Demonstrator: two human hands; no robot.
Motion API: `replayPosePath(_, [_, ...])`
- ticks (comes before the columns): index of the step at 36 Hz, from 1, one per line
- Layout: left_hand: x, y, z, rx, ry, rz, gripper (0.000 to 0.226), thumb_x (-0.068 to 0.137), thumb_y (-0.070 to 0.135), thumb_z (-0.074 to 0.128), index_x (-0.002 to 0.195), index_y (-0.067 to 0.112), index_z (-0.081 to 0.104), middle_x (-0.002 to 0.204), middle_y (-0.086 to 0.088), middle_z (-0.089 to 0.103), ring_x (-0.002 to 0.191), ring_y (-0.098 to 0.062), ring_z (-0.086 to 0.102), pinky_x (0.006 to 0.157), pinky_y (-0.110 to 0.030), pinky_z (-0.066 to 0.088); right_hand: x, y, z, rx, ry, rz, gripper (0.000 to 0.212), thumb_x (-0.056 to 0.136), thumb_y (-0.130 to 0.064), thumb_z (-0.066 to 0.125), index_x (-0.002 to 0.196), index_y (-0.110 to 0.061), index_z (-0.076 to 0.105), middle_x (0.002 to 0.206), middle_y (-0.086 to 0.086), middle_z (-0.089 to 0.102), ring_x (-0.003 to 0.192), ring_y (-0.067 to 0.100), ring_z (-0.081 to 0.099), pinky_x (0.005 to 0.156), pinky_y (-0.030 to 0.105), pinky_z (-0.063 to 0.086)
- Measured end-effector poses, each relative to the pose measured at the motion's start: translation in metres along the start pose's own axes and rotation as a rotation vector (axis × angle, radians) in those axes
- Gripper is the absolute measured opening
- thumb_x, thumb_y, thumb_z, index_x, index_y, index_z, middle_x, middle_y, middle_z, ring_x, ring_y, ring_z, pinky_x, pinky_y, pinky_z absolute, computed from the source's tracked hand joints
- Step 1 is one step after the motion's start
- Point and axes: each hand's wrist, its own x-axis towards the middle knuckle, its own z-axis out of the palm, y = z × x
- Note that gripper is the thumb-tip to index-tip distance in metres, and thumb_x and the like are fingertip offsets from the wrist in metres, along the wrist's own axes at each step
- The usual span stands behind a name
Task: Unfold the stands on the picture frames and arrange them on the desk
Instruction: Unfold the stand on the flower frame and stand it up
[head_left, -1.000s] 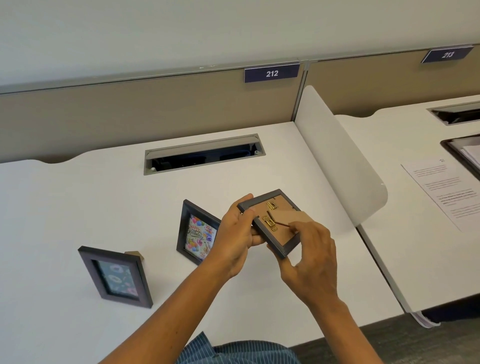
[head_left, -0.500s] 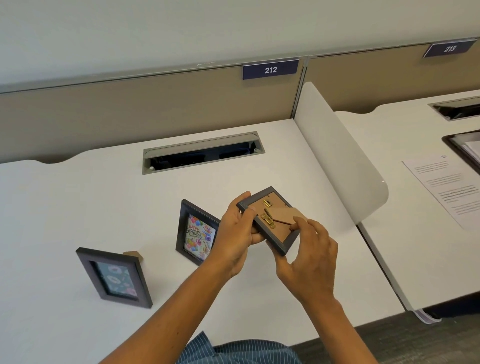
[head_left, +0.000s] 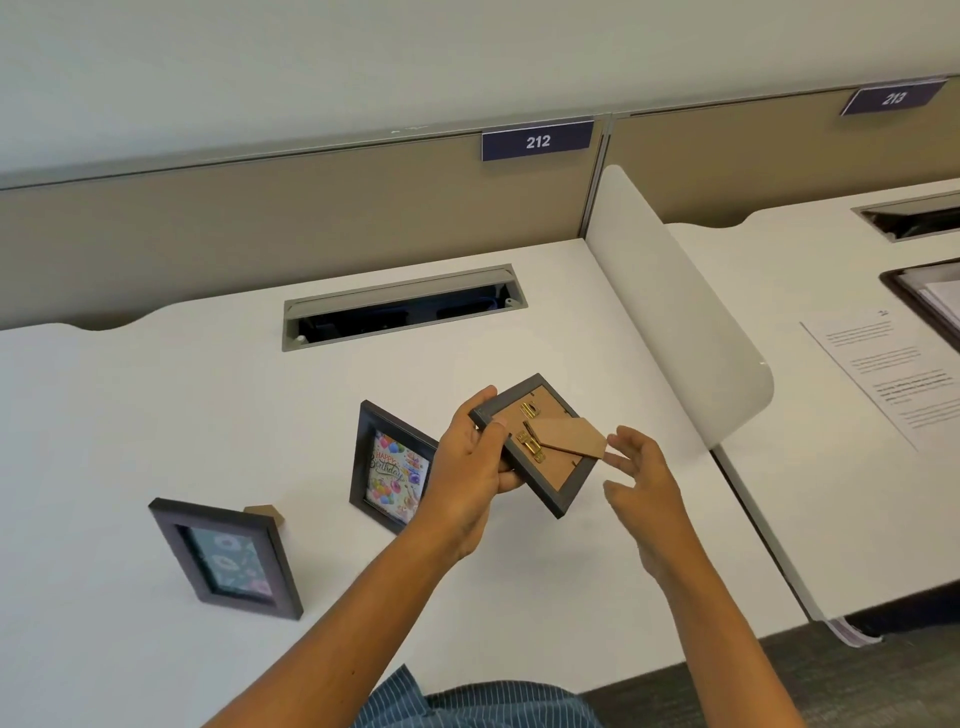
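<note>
My left hand grips a small dark picture frame by its left edge, held above the white desk with its brown back facing me. Its cardboard stand is swung out from the back on a brass hinge. My right hand hovers just right of the frame with fingers spread, fingertips close to the stand's tip. Two other dark frames stand upright on the desk: one with a birthday picture beside my left hand, one with a teal flowered picture further left.
A recessed cable tray lies open at the back of the desk. A white curved divider bounds the desk on the right. The neighbouring desk holds a printed sheet and a dark tray. A beige partition runs behind.
My right hand has let go of the frame and pulled back to the right with fingers apart. The stand now sticks out further from the frame's back.
</note>
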Motion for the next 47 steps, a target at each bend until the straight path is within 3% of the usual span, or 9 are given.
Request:
replayPosePath(10, [0.001,-0.002,0.001,0.004,0.005,-0.02,0.042,0.11,0.022,0.054,0.15,0.033,0.046,0.126,0.0,0.078,0.108,-0.021,0.079,0.087,-0.045,0.066,0.013,0.003,-0.001,0.242,-0.012,0.122,0.071,0.094,0.021,0.058,0.151,-0.021,0.05,0.145,0.006,0.063,0.137,0.026,0.059,0.119,0.056,0.049])
replayPosePath(15, [0.002,-0.003,0.002,-0.003,0.012,-0.032,0.041,0.11,0.021,0.054,0.149,0.033,0.047,0.126,-0.001,0.078,0.108,-0.021,0.079,0.08,-0.039,0.067,0.018,0.003,-0.001,0.323,0.013,0.135,0.069,0.091,0.023,0.059,0.145,-0.019,0.055,0.138,0.008,0.065,0.136,0.029,0.059,0.121,0.058,0.047])
replayPosePath(19, [0.003,-0.002,0.001,-0.005,0.014,-0.051,0.042,0.11,0.021,0.055,0.149,0.033,0.046,0.124,-0.002,0.078,0.106,-0.022,0.079,0.077,-0.037,0.067,0.021,0.0,-0.007,0.504,0.05,0.075,0.066,0.09,0.021,0.067,0.143,-0.017,0.058,0.141,0.013,0.064,0.127,0.027,0.07,0.113,0.047,0.053])
replayPosePath(22, [0.004,-0.002,0.003,-0.008,0.02,-0.068,0.046,0.109,0.021,0.056,0.151,0.033,0.044,0.127,-0.004,0.077,0.107,-0.023,0.079,0.078,-0.038,0.067,0.018,-0.005,-0.011,0.61,0.03,-0.009,0.064,0.09,0.011,0.077,0.143,-0.02,0.06,0.144,0.01,0.064,0.111,0.012,0.079,0.113,0.041,0.052])
replayPosePath(27, [0.007,-0.003,0.005,-0.016,0.011,-0.09,0.048,0.108,0.019,0.057,0.153,0.029,0.042,0.126,-0.007,0.077,0.107,-0.025,0.079,0.078,-0.037,0.067,0.01,-0.009,-0.01,0.613,-0.042,-0.122,0.065,0.086,-0.008,0.085,0.145,-0.024,0.062,0.144,0.004,0.071,0.124,0.017,0.074,0.112,0.037,0.055])
replayPosePath(32, [0.009,0.0,0.012,-0.016,0.023,-0.105,0.05,0.107,0.016,0.058,0.154,0.025,0.041,0.127,-0.013,0.075,0.108,-0.03,0.078,0.09,-0.049,0.065,-0.003,-0.011,0.001,0.504,-0.113,-0.187,0.08,0.075,-0.048,0.097,0.145,-0.024,0.066,0.144,-0.002,0.072,0.135,0.018,0.068,0.106,0.026,0.058])
replayPosePath(38, [0.014,0.005,0.02,-0.031,0.026,-0.112,0.051,0.108,0.016,0.056,0.156,0.022,0.039,0.125,-0.015,0.074,0.099,-0.03,0.081,0.084,-0.042,0.067,-0.013,0.0,0.009,0.306,-0.286,-0.236,0.097,0.075,-0.078,0.082,0.157,-0.035,0.053,0.148,0.002,0.07,0.141,0.022,0.063,0.103,0.022,0.057])
replayPosePath(41, [0.017,0.009,0.024,-0.03,0.037,-0.129,0.05,0.108,0.018,0.057,0.154,0.019,0.039,0.12,-0.017,0.075,0.091,-0.032,0.082,0.088,-0.046,0.066,-0.012,0.004,0.008,0.236,-0.358,-0.262,0.111,0.068,-0.089,0.076,0.162,-0.039,0.045,0.153,-0.002,0.065,0.147,0.02,0.057,0.112,0.033,0.052])
replayPosePath(47, [0.019,0.011,0.028,0.026,-0.016,-0.167,0.036,0.105,0.026,0.064,0.139,0.018,0.054,0.126,-0.011,0.072,0.089,-0.024,0.083,0.088,-0.037,0.066,-0.006,0.013,0.01,0.174,-0.34,-0.297,0.09,0.082,-0.09,0.064,0.157,-0.04,0.053,0.156,-0.013,0.061,0.148,0.011,0.054,0.121,0.042,0.043])
